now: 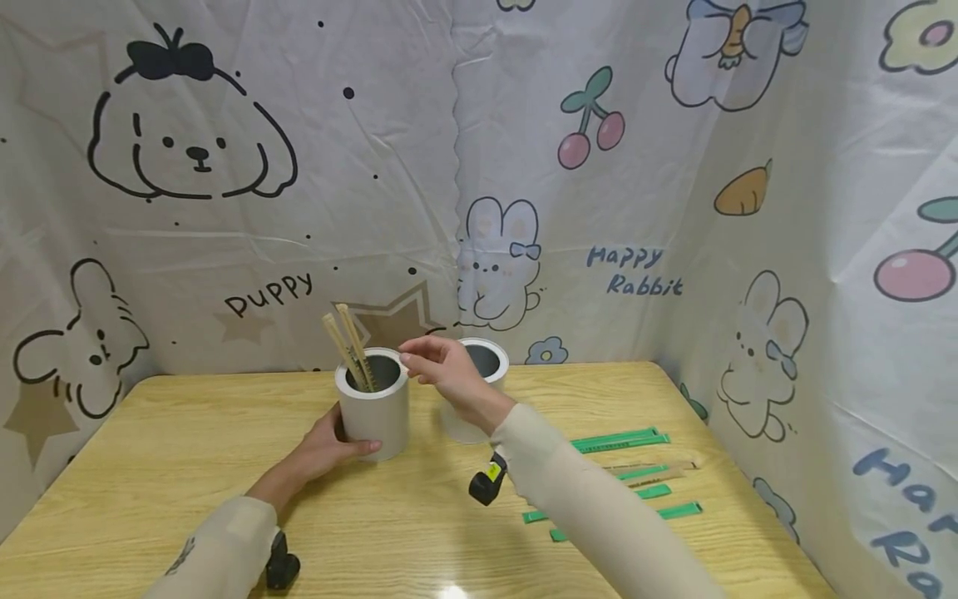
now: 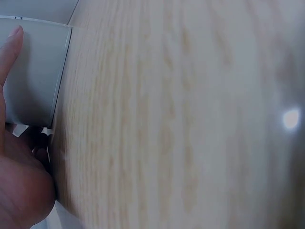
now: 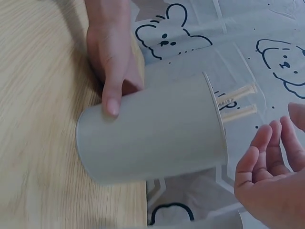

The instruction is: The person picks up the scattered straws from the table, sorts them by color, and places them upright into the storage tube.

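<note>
My left hand (image 1: 325,445) grips the lower side of a white cylindrical container (image 1: 382,428), its thumb across the front. The container stands upright on the table; in the right wrist view its wall (image 3: 157,133) appears sideways. A few thin beige printed sticks (image 1: 348,345) lean inside it and poke above the rim. My right hand (image 1: 452,374) hovers by the rim's right side with bent, loose fingers. Nothing shows between those fingers (image 3: 261,138) in the right wrist view. The left wrist view catches only part of the left hand (image 2: 24,186) against the container.
A second white container (image 1: 466,428) stands just right of the first, partly behind my right hand. Several slim green packets (image 1: 654,492) and beige sticks (image 1: 677,466) lie on the wooden table (image 1: 187,441) at the right, partly under my forearm. Printed cloth (image 1: 374,166) surrounds the table.
</note>
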`<state>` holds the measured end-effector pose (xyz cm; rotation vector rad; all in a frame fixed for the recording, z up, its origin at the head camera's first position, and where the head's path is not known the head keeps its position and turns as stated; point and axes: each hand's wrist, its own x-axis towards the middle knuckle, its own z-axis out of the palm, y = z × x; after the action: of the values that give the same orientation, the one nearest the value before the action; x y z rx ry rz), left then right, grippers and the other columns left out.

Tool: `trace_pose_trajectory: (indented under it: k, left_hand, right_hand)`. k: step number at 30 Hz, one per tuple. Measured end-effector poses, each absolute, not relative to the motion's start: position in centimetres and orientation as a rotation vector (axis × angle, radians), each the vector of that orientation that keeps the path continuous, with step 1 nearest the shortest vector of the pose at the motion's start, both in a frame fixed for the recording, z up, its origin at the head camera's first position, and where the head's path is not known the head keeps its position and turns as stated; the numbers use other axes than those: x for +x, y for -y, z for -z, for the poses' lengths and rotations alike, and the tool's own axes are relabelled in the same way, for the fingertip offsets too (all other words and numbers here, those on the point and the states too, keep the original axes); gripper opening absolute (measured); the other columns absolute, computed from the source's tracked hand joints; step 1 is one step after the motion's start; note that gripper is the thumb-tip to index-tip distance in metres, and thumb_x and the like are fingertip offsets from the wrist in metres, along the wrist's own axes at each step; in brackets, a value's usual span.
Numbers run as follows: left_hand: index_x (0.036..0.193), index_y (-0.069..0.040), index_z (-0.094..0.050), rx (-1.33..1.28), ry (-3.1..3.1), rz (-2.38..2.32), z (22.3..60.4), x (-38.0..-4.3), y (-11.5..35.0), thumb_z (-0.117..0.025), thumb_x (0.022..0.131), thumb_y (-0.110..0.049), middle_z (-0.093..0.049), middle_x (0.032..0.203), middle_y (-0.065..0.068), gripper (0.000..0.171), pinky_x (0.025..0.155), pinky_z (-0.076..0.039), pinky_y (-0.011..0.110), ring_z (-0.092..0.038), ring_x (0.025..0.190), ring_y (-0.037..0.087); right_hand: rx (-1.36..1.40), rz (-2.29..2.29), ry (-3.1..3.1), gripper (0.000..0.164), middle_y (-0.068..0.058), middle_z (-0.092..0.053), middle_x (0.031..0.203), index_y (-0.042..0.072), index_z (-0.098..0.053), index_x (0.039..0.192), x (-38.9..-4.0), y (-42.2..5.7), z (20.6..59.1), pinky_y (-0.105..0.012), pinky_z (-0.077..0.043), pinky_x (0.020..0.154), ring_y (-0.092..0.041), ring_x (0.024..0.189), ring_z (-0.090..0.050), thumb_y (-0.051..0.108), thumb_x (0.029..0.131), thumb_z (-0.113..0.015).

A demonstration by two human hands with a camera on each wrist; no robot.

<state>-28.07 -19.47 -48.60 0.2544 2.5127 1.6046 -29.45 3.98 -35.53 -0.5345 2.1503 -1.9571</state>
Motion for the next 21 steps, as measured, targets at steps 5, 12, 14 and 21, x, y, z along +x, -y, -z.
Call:
trace_pose_trajectory:
  k: [5, 12, 14, 21]
  left_hand:
    - [0.158, 0.001, -0.019, 0.251, -2.521, -1.594, 48.7, -28.2, 19.5, -0.081, 0.085, -0.031, -0.038, 0.157, 0.029, 0.102, 0.118, -0.035, 0.058, -0.041, 0.143, 0.045]
    - [0.160, 0.002, -0.013, 0.239, -2.519, -1.583, 48.8, -28.1, 19.6, -0.082, 0.085, -0.033, -0.033, 0.159, 0.030, 0.108, 0.120, -0.032, 0.059, -0.037, 0.146, 0.046]
    - [0.160, 0.003, -0.013, 0.236, -2.519, -1.585, 48.8, -28.0, 19.6, -0.082, 0.085, -0.033, -0.033, 0.159, 0.030, 0.108, 0.120, -0.032, 0.059, -0.037, 0.146, 0.046]
    - [0.160, 0.003, -0.012, 0.234, -2.513, -1.577, 48.5, -27.8, 19.5, -0.083, 0.084, -0.033, -0.032, 0.159, 0.031, 0.109, 0.120, -0.032, 0.060, -0.036, 0.146, 0.047]
  right_hand:
    - [-0.607, 1.875, -2.199, 0.027, 0.006, -0.068, 0.095, -0.005, -0.063, 0.122, -28.7, -6.0, 35.4, -0.022, -0.050, 0.079, -0.009, 0.084, -0.061, 0.012, 0.100, -0.061]
    - [-0.673, 1.785, -2.243, 0.023, 0.011, -0.066, 0.094, -0.002, -0.065, 0.119, -28.0, -9.2, 35.3, -0.026, -0.051, 0.082, -0.012, 0.087, -0.062, 0.011, 0.101, -0.060]
    - [-0.667, 1.763, -2.242, 0.023, 0.011, -0.066, 0.094, -0.002, -0.065, 0.120, -27.8, -10.3, 35.6, -0.027, -0.051, 0.083, -0.012, 0.088, -0.062, 0.011, 0.101, -0.060]
    - [-0.604, 1.659, -2.274, 0.036, 0.009, -0.067, 0.103, -0.008, -0.058, 0.128, -26.9, -15.0, 37.2, -0.027, -0.050, 0.085, -0.009, 0.090, -0.060, 0.018, 0.102, -0.060]
